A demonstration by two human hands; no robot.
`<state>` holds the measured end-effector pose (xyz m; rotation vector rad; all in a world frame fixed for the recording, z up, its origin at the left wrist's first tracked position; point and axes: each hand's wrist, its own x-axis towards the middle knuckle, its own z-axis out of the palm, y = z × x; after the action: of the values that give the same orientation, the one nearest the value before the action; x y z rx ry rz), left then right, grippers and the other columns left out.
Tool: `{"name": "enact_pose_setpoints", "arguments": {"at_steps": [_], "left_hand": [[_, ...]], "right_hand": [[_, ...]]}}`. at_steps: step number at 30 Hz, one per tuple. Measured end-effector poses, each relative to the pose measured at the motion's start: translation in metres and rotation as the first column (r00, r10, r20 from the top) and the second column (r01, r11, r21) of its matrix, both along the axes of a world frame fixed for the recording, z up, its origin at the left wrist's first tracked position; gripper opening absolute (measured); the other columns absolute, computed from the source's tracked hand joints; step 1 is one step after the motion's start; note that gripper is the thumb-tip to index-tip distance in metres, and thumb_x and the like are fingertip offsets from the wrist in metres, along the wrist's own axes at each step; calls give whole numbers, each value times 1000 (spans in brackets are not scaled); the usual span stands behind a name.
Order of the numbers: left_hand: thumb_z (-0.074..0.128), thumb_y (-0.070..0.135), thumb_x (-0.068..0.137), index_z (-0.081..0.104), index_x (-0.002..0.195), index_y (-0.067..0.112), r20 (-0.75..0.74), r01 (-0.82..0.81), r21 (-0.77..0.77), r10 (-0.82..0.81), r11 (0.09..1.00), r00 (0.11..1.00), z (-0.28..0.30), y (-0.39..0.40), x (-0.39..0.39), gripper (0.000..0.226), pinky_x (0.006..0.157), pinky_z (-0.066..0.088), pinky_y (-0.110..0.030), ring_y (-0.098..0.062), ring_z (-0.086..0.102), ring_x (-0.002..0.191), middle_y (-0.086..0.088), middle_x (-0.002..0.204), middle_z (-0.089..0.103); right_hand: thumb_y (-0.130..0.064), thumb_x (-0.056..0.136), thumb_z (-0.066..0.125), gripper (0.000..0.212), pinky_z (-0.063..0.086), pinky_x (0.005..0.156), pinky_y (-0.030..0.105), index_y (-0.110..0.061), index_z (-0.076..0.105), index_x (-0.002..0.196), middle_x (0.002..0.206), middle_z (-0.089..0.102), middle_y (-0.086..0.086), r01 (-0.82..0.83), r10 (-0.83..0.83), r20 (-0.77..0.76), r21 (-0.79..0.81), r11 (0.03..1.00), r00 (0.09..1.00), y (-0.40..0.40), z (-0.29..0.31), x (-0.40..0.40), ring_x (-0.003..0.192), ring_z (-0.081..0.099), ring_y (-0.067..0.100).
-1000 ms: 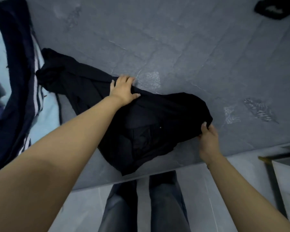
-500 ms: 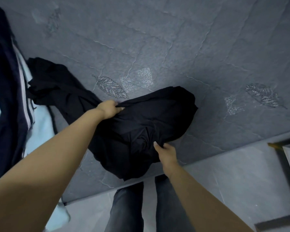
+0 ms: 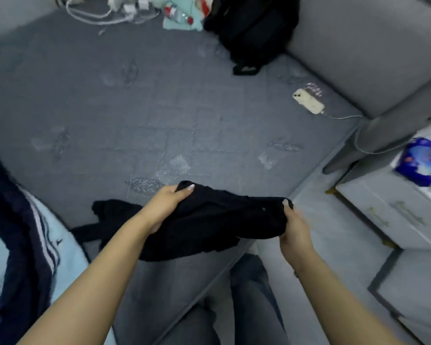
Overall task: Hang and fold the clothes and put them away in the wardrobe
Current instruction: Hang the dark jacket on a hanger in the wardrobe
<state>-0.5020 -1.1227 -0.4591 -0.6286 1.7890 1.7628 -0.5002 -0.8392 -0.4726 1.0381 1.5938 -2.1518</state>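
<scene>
Folding step: left hand [image 3: 171, 204] and right hand [image 3: 292, 229] gripping opposite ends of black garment [image 3: 217, 225], bunching just above bed [image 3: 159, 115] edge. Next: squaring, then carrying to wardrobe.

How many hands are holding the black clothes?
2. The left hand grips the black garment at its left end; the right hand grips its right end.

No text, label, brand or number could be read anywhere. The blue packet [image 3: 419, 163] on the white cabinet [image 3: 393, 215] bore printing too blurred to make out, as did the bottle's red label [image 3: 169, 9].
</scene>
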Motion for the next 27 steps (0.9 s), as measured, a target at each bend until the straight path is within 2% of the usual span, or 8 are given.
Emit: {"name": "enact_pose_setpoints", "arguments": {"at_steps": [5, 7, 10, 14, 16, 20, 24, 27], "left_hand": [[57, 36, 96, 74, 97, 17, -182, 165, -71, -176, 984, 968, 89, 17, -5, 25, 72, 55, -21, -18, 72, 93, 0, 97, 76], [56, 39, 96, 76, 97, 25, -255, 280, -91, -294, 956, 921, 125, 33, -9, 24, 73, 55, -20, -15, 72, 94, 2, 100, 76], [54, 41, 97, 74, 93, 33, -393, 365, -225, -427, 903, 814, 175, 71, -20, 22, 76, 53, -22, -10, 70, 94, 9, 98, 75], [49, 41, 99, 65, 88, 39, -610, 254, -497, -542, 830, 577, 226, 134, -30, 19, 78, 48, -26, -2, 63, 92, 23, 91, 69], [46, 44, 99, 62, 87, 38, -634, 238, -576, -611, 782, 474, 246, 166, -29, 20, 78, 50, -32, -9, 63, 90, 17, 89, 70], [46, 44, 98, 65, 101, 20, -609, 187, -734, -755, 653, 245, 282, 232, -15, 31, 82, 49, -41, -28, 64, 95, -5, 98, 72], [58, 53, 89, 61, 80, 18, -577, 295, -769, -814, 567, 59, 324, 297, 7, 35, 63, 41, -33, -19, 61, 74, 3, 73, 66], [75, 48, 76, 58, 71, 16, -453, 551, -758, -890, 348, -61, 358, 354, 28, 37, 53, 35, -24, -7, 47, 54, 9, 57, 52]], "right_hand": [[-28, 97, 58, 25, 58, 67, 31, -6, 67, 104, 97, 74, 13, 79, -58, -194, 102, 992, 979, 56, 110, 35, 85, 72, 25], [-28, 94, 62, 24, 58, 70, 33, -5, 70, 98, 93, 75, 12, 74, -7, -250, 261, 963, 968, 85, 151, 53, 83, 72, 25], [-30, 93, 63, 24, 49, 59, 16, -12, 72, 80, 72, 74, -3, 61, 167, -332, 580, 812, 928, 131, 210, 78, 69, 67, 10], [-67, 79, 58, 60, 38, 60, 24, -7, 65, 77, 68, 63, 6, -64, 392, -164, 860, 507, 905, 190, 274, 123, 62, 52, 4], [-79, 61, 66, 66, 42, 63, 18, -20, 66, 90, 77, 67, -6, -172, 446, -48, 882, 440, 894, 217, 295, 154, 69, 59, 1], [-55, 66, 81, 49, 35, 55, 16, -38, 50, 99, 67, 54, -17, -247, 415, 137, 942, 225, 899, 269, 327, 213, 63, 54, -3], [-30, 73, 81, 15, 34, 52, 11, -22, 68, 75, 58, 57, -11, -42, 311, -97, 911, 411, 945, 327, 370, 270, 54, 48, -1], [-33, 69, 78, 19, 36, 53, 16, -15, 74, 68, 60, 57, 2, 17, 191, -137, 851, 525, 972, 376, 405, 334, 57, 51, 9]]}}
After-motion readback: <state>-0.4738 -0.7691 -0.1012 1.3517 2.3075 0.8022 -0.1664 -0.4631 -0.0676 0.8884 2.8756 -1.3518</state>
